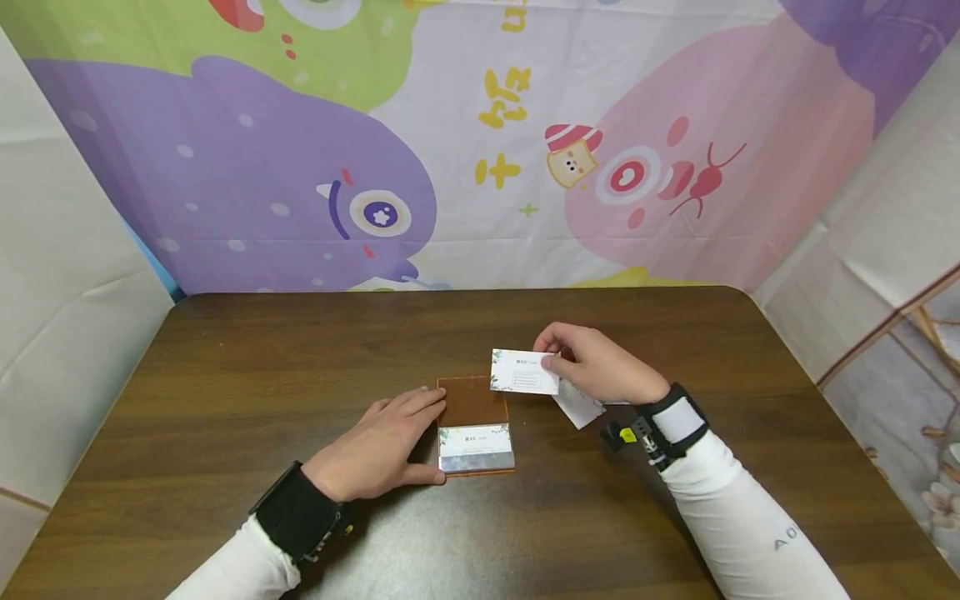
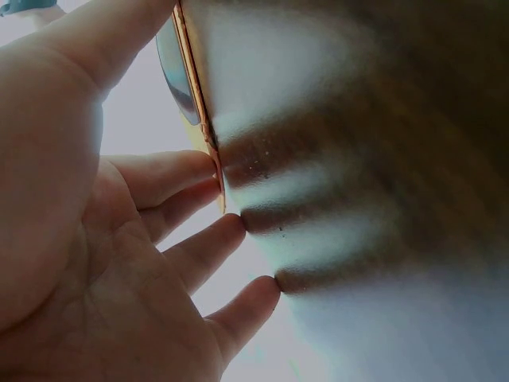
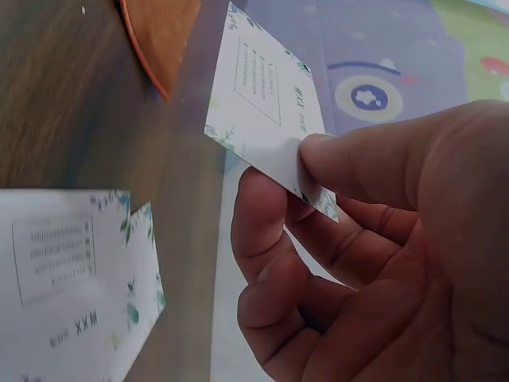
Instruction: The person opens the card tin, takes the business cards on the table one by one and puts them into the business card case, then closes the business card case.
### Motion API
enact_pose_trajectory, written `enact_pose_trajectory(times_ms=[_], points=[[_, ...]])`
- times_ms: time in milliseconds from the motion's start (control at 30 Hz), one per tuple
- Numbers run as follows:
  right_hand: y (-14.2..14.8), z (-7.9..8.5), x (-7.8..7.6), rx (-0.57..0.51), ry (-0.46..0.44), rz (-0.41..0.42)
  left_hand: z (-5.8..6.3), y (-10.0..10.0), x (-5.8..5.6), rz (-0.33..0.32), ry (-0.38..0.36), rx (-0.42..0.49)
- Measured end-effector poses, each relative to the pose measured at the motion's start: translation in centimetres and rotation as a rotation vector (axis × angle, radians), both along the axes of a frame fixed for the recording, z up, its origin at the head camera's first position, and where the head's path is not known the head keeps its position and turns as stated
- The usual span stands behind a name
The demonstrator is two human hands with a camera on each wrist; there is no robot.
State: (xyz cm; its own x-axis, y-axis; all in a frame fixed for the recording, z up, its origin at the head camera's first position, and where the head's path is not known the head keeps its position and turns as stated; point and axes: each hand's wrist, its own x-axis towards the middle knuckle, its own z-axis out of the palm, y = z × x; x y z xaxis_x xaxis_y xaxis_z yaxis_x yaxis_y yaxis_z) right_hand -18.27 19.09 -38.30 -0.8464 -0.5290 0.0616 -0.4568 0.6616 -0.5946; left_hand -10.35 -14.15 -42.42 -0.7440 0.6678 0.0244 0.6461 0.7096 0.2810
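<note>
A white business card (image 1: 525,372) with leaf-printed corners is pinched at one edge between thumb and fingers in the grip of the right hand (image 1: 603,362), and is held tilted, raised just off the upper right corner of the brown card holder (image 1: 471,402). The holder's left edge is touched by the left hand (image 1: 381,443), whose fingers are extended and pinch nothing, with the thumb set at the lower left corner. In the holder's lower half, a similar card (image 1: 475,434) is seated behind a greyish pocket (image 1: 477,461). Loose cards (image 1: 579,407) are spread to the holder's right, partly hidden under the right hand. With so little of its edge pinched, the raised card could be bent or let slip if its far end were caught on the pocket; the holder could be skewed if the left hand's light contact were lost. All is set on a dark wood-grain tabletop (image 1: 300,342), by which light is reflected below the holder. Beyond the holder a cartoon-printed cloth (image 1: 480,225) is hung, and white sheeting (image 1: 82,250) is placed far to its left.
</note>
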Motion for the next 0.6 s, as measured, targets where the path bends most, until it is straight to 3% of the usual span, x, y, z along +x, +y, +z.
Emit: enact_pose_trajectory(times_ms=[600], points=[[-3.1,-0.5,0.7,0.012,-0.023,0.091,0.0,-0.1,0.0,-0.002,-0.002,0.011]])
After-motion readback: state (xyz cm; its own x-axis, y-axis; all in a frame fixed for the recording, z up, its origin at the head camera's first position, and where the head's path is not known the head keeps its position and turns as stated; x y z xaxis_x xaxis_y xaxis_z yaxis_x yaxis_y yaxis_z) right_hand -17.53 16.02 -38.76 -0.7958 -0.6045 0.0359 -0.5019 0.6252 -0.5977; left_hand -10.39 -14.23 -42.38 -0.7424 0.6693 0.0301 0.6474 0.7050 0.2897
